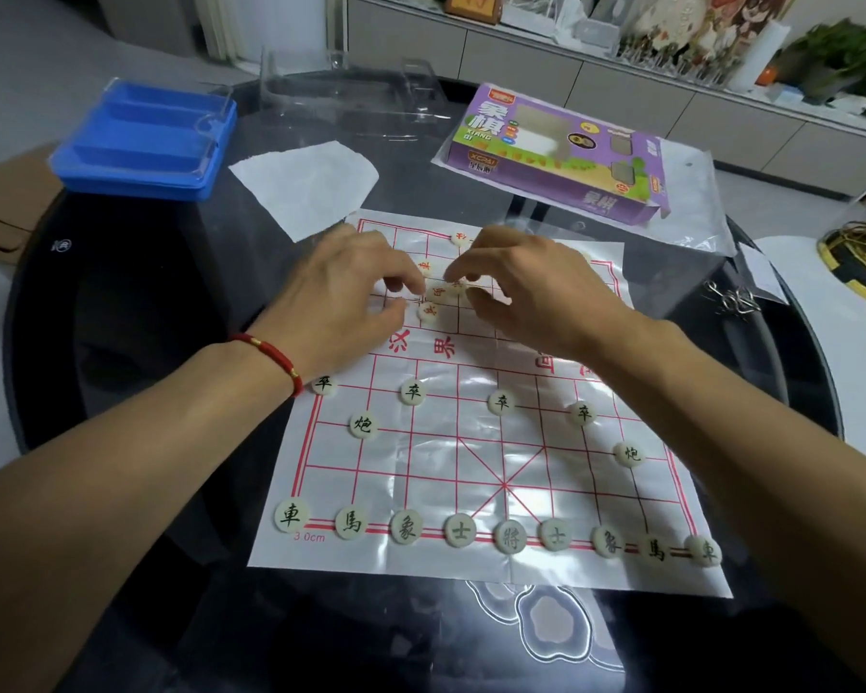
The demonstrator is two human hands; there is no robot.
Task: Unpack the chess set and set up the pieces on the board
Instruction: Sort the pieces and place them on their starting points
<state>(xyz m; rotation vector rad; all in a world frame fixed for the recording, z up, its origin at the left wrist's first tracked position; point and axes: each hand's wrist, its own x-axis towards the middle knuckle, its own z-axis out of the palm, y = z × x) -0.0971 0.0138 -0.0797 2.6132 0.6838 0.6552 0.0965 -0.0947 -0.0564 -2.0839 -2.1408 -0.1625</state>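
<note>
Sorting the little red pieces [428, 312] on the far half of the board [476, 457], we have both hands bent over a small bunch of them. Our left hand [356, 297] and right hand [531, 292] have curled fingers, but we cannot tell if they pinch one yet. The round pieces look small, light and smooth (they may slide on the shiny thin sheet), so we pick each by its edges.

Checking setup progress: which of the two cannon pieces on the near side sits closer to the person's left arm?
The cannon piece on the board's left side, just below the red bracelet; the other cannon sits far right.
</note>
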